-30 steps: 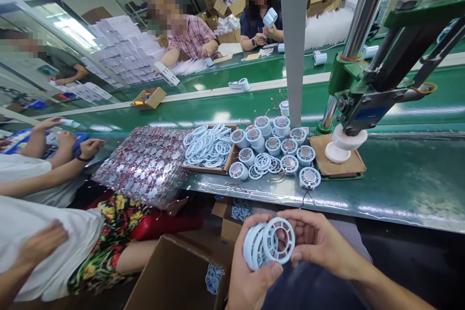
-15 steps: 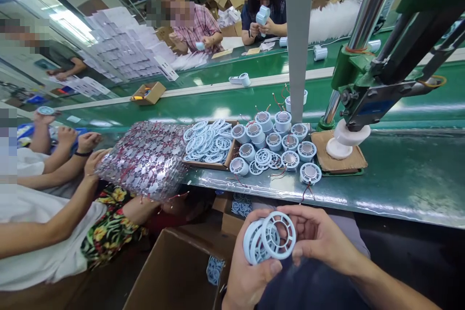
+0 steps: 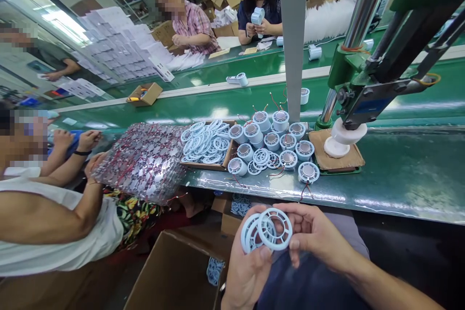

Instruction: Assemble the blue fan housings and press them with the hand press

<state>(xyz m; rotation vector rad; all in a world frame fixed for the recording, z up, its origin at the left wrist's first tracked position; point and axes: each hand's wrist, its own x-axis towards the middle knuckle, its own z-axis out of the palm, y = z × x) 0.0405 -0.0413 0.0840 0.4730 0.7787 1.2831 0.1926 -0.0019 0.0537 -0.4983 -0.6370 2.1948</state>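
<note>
Over my lap, my left hand (image 3: 247,264) is closed round a few light blue spoked plastic rings (image 3: 250,232), fanned over one another. My right hand (image 3: 312,235) pinches the edge of the front ring (image 3: 275,229), which overlaps those in the left. Beyond my hands, on the bench, stand several light blue round housings (image 3: 287,159) with silver discs on top and thin red wires. Loose spoked rings (image 3: 261,157) lie among them. To their left, a shallow cardboard box (image 3: 229,157) is heaped with more rings.
A green press (image 3: 348,106) with a white round head stands at the bench's right. A clear bag of silver discs with red wires (image 3: 141,162) lies left, by a co-worker's hand. An open carton (image 3: 160,271) sits below. A grey post (image 3: 293,38) rises behind the housings; people work beyond.
My hands and the rings have shifted slightly up and left, with the same grip. The co-worker at left has leaned forward into view. The person in the checked shirt has turned left.
</note>
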